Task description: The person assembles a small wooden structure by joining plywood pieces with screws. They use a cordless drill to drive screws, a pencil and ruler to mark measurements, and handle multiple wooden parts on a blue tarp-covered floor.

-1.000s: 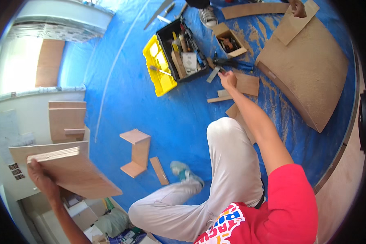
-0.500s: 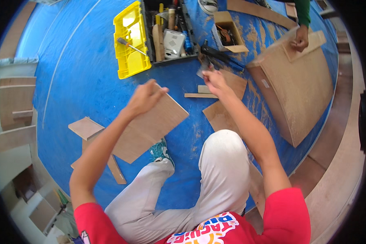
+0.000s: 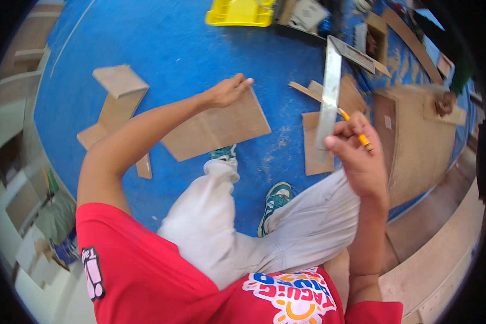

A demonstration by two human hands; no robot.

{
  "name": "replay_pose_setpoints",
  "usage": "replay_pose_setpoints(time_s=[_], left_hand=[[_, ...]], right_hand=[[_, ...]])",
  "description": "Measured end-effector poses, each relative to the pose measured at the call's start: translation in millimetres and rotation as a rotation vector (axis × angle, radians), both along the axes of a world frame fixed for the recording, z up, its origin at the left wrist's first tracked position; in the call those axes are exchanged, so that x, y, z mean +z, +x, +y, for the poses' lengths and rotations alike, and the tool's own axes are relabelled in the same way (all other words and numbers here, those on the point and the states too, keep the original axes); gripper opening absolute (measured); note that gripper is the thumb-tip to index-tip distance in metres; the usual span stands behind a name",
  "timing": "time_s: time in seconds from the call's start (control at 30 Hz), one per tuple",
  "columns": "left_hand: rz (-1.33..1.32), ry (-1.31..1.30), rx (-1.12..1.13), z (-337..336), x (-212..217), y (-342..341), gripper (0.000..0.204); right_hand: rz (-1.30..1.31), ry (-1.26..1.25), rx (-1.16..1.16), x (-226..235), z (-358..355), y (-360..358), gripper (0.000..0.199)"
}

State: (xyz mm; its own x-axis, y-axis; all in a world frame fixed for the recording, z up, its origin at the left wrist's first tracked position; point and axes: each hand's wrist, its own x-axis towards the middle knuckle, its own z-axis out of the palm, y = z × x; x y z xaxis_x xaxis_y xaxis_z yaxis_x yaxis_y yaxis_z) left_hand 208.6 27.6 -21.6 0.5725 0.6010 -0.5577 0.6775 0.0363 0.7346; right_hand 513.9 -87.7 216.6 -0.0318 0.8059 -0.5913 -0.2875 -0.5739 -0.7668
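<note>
My left hand (image 3: 231, 90) grips the top edge of a rectangular plywood board (image 3: 221, 128). The board is tilted in front of my shin, its lower edge near my shoe. In my right hand (image 3: 364, 162), raised above my bent knee, are a metal try square (image 3: 331, 81) and a yellow pencil (image 3: 366, 143). The square's long blade points away from me, with its handle at the far end, bent to the right. The pencil lies across my fingers, its eraser end toward me. The blade and the board are apart.
Plywood offcuts (image 3: 116, 110) lie at left, more pieces (image 3: 313, 143) beyond my right knee. At the back are a toolbox with a yellow lid (image 3: 240, 13) and a cardboard box (image 3: 377, 35). At right, another person's hand (image 3: 444, 103) rests by a large wooden panel (image 3: 424, 146).
My right hand has come back toward me from near the toolbox, bringing the try square and pencil plainly into view. My left hand keeps hold of the board. The view has shifted.
</note>
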Motion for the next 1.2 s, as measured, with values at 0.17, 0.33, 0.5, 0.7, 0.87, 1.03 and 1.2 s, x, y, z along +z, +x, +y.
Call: replay_pose_setpoints(time_s=[0.17, 0.33, 0.5, 0.7, 0.87, 1.03, 1.2], left_hand=[[0.020, 0.127, 0.029, -36.5, -31.3, -64.5, 0.055], [-0.152, 0.177, 0.412, -51.4, -69.6, -105.6, 0.059], [0.194, 0.355, 0.735, -98.6, -77.4, -158.5, 0.045], [0.286, 0.332, 0.553, -128.3, -83.6, -170.6, 0.047], [0.308, 0.073, 0.589, -109.4, -70.8, -168.2, 0.052], [0.135, -0.007, 0.479, -77.8, -55.0, -176.9, 0.053], [0.186, -0.106, 0.347, -57.0, -56.9, -181.8, 0.055]], right_hand=[[-0.185, 0.143, 0.160, -89.7, -14.9, -92.6, 0.037], [-0.222, 0.091, 0.306, -161.3, -25.7, -114.3, 0.036], [-0.321, 0.020, 0.274, -171.8, -28.0, -96.1, 0.037], [-0.427, 0.046, 0.207, -158.6, -6.3, -68.7, 0.038], [-0.412, 0.012, 0.120, -152.4, -5.4, -66.8, 0.036], [-0.417, 0.000, 0.110, -149.0, -9.9, -68.2, 0.036], [-0.400, -0.018, 0.128, -147.5, -12.7, -69.2, 0.034]])
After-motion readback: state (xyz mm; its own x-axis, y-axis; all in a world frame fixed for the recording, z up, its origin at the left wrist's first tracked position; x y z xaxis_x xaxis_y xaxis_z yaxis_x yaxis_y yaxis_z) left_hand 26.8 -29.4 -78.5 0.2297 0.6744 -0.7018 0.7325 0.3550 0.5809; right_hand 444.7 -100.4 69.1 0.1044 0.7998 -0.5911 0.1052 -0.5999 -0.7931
